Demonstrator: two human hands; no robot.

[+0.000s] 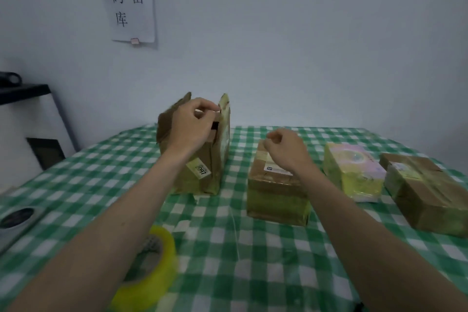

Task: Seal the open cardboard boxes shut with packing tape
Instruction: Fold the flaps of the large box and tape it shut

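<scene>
An open cardboard box (202, 172) stands at the middle of the table with its flaps up. My left hand (191, 125) is at the top of this box, fingers curled onto an inner flap. My right hand (285, 148) hovers over a second, taped cardboard box (276, 200), fingers loosely curled with nothing visible in them. A yellow roll of packing tape (152, 271) lies near the front of the table, partly behind my left forearm.
A pastel wrapped parcel (354, 175) and another taped cardboard box (425, 192) lie at the right. The table has a green checked cloth (240, 248). A white machine (30, 129) stands at the left, and a dark round device (17, 218) lies at the left edge.
</scene>
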